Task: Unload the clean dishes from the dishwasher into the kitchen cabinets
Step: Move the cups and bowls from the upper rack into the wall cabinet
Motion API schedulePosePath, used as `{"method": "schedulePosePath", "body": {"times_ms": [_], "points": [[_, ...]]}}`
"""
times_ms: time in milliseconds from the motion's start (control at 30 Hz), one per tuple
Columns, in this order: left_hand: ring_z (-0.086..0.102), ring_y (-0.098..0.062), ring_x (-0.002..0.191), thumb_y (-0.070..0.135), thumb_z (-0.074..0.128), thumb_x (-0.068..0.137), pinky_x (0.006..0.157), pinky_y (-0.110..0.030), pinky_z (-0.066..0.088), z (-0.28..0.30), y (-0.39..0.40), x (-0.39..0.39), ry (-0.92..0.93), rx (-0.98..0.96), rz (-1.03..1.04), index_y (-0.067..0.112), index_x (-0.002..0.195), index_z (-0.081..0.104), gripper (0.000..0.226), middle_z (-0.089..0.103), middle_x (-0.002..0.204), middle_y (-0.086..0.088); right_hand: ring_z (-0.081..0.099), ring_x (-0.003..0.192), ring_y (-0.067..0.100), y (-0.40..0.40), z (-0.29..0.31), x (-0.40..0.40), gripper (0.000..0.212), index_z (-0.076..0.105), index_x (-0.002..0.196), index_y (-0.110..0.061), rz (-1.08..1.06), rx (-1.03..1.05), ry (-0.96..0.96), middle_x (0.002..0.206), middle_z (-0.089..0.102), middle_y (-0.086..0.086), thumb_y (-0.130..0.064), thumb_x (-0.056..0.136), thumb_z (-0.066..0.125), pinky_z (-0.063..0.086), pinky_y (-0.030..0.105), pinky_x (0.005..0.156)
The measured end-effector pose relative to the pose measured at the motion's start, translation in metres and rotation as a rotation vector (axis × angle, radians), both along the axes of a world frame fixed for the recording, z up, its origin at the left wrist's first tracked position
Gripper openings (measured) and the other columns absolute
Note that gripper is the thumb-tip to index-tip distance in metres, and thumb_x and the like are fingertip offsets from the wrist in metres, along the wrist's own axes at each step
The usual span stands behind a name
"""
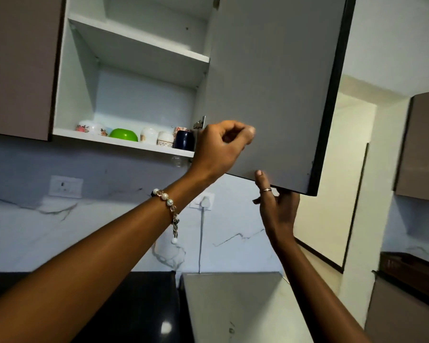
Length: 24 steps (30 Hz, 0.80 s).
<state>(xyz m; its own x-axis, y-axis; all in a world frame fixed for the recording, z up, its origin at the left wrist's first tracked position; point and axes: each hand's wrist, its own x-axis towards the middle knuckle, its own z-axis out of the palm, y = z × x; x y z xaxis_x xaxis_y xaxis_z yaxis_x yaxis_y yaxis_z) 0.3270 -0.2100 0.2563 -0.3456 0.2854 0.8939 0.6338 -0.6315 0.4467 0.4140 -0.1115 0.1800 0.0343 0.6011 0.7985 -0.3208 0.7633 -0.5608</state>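
The wall cabinet stands open, and its grey door is swung out to the right. My right hand grips the door's bottom edge from below, fingertips on its inner face. My left hand is raised in front of the door near the lower hinge, fingers curled into a fist with nothing visible in it. On the cabinet's bottom shelf sit a flowered white bowl, a green bowl, white cups and a dark blue mug. The dishwasher is out of view.
The upper shelf shows nothing on it. A closed brown cabinet door is to the left. Below are a black countertop, a grey flat surface and wall sockets. A doorway and another brown cabinet are at right.
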Motion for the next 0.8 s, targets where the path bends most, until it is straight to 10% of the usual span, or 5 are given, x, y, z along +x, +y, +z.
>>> {"method": "schedulePosePath", "body": {"times_ms": [233,367,600,800], "points": [[0.064,-0.017,0.092,0.041,0.052,0.087,0.060,-0.029,0.057,0.014,-0.053,0.006,0.087,0.094,0.116,0.015,0.118,0.061,0.041,0.066,0.104,-0.001,0.064,0.065,0.022,-0.043,-0.003,-0.041,0.080,0.063,0.098,0.017,-0.104,0.286,-0.121,0.092,0.069,0.025,-0.061,0.088,0.045,0.038,-0.003,0.064],[0.064,-0.017,0.101,0.053,0.053,0.078,0.079,-0.038,0.059,0.013,-0.091,-0.006,0.149,0.040,0.199,0.020,0.121,0.053,0.054,0.063,0.111,-0.001,0.058,0.112,0.039,-0.082,-0.004,-0.078,0.067,0.040,0.137,0.004,-0.198,0.506,-0.042,0.133,0.053,0.022,-0.048,0.095,0.039,0.057,0.042,0.083],[0.061,-0.002,0.095,0.031,0.065,0.083,0.082,-0.019,0.053,0.012,-0.161,-0.064,0.091,0.077,0.503,0.009,0.133,0.045,0.057,0.060,0.109,0.002,0.038,0.132,0.035,-0.134,-0.004,-0.147,0.073,0.025,0.146,0.002,-0.358,0.616,-0.226,0.150,0.032,0.023,-0.014,0.082,0.056,0.047,0.041,0.095],[0.047,-0.014,0.110,0.025,0.066,0.081,0.087,-0.012,0.039,0.008,-0.199,-0.139,0.400,0.160,1.316,0.013,0.140,0.041,0.065,0.049,0.128,-0.014,0.014,0.146,0.037,-0.151,-0.005,-0.209,0.089,0.006,0.151,-0.006,-0.316,0.776,-0.505,0.158,0.007,0.021,-0.014,0.079,0.057,0.032,0.049,0.109]]}}
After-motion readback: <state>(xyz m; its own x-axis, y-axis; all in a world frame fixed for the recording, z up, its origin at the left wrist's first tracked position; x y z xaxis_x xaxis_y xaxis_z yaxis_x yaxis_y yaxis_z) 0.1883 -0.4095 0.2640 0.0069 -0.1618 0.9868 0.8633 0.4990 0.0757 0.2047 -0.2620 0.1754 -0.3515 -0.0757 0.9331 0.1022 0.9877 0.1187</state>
